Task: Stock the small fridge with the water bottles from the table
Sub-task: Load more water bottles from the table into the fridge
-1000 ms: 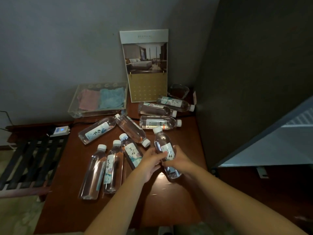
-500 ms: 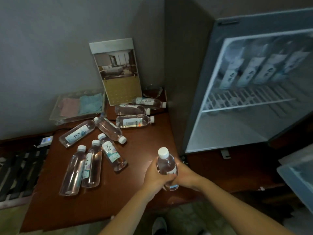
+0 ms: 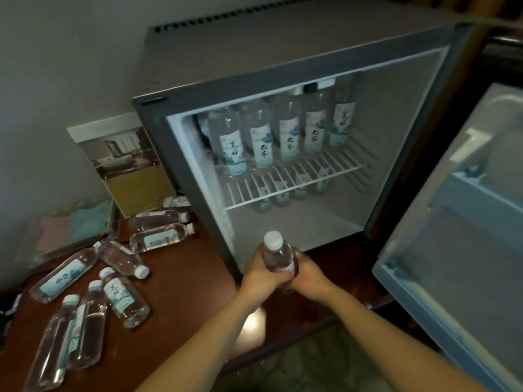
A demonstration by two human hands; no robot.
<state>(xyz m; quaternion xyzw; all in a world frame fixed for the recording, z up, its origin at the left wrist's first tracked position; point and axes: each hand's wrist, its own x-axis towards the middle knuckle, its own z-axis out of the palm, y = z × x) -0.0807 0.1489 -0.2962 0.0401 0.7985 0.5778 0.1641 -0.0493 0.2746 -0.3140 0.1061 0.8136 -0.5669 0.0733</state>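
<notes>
I hold one clear water bottle with a white cap upright in front of the small fridge. My left hand grips its left side and my right hand grips its right side. The fridge stands open, its door swung out to the right. Several labelled bottles stand on its wire shelf, and a few more show below the shelf. Several more bottles lie on their sides on the brown table at the left.
A framed hotel picture leans against the wall behind the table. A clear box with pink and blue cloths sits at the table's back left. The fridge's lower compartment floor is bare at the front.
Both hands lifted the bottle off the table and carried it right, now upright before the open fridge. My view swung right from the table to the fridge interior.
</notes>
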